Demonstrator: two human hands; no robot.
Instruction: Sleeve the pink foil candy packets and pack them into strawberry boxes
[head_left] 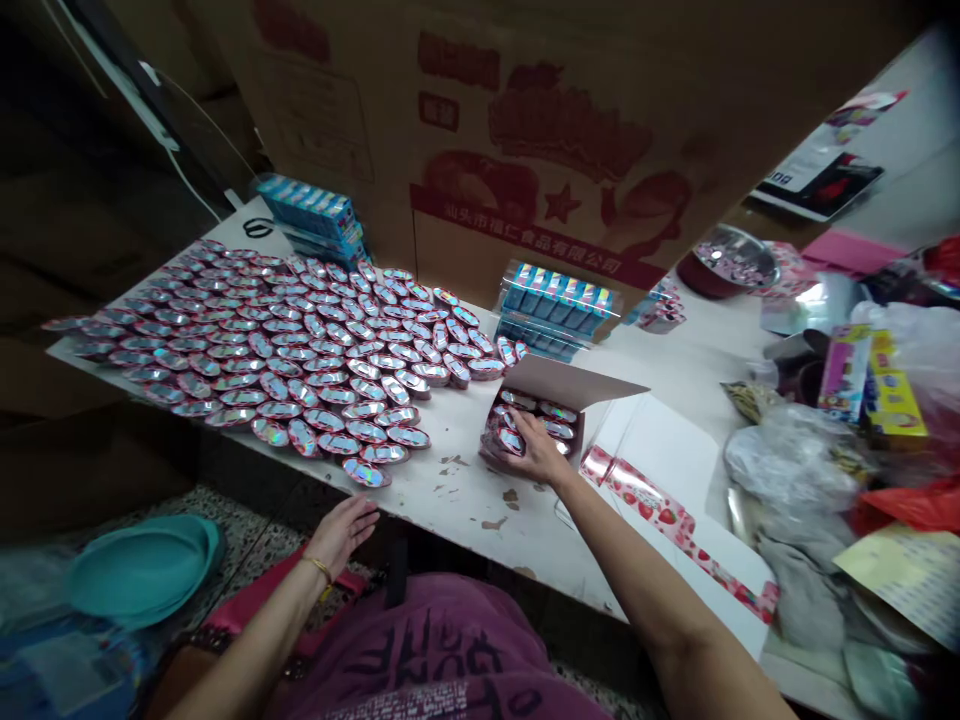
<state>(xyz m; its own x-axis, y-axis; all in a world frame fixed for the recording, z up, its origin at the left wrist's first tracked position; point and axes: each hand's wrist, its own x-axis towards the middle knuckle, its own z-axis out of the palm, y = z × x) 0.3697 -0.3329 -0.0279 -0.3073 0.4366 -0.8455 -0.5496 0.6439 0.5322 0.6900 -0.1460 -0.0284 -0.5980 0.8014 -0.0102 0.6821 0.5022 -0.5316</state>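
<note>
My right hand (538, 452) is in a small open cardboard box (574, 382), its thumb and fingers closed around a shiny oval pack (511, 442). More oval packs stand in rows inside, and the box's lid flap is raised at the back. My left hand (343, 532) hangs just off the table's front edge, fingers stretched out and holding nothing. Closest to it is a single oval pack (366, 472) at the edge of a large spread of silvery, red-rimmed oval packs (300, 365) covering the left of the table.
A large printed carton (480, 230) stands along the back. Blue packaged boxes (319, 222) and another blue pack (559, 300) sit before it. Flattened strawberry-print boxes (660, 510) lie at right, beside plastic bags (787, 455) and a metal bowl (727, 262). Teal basins (142, 570) are low at left.
</note>
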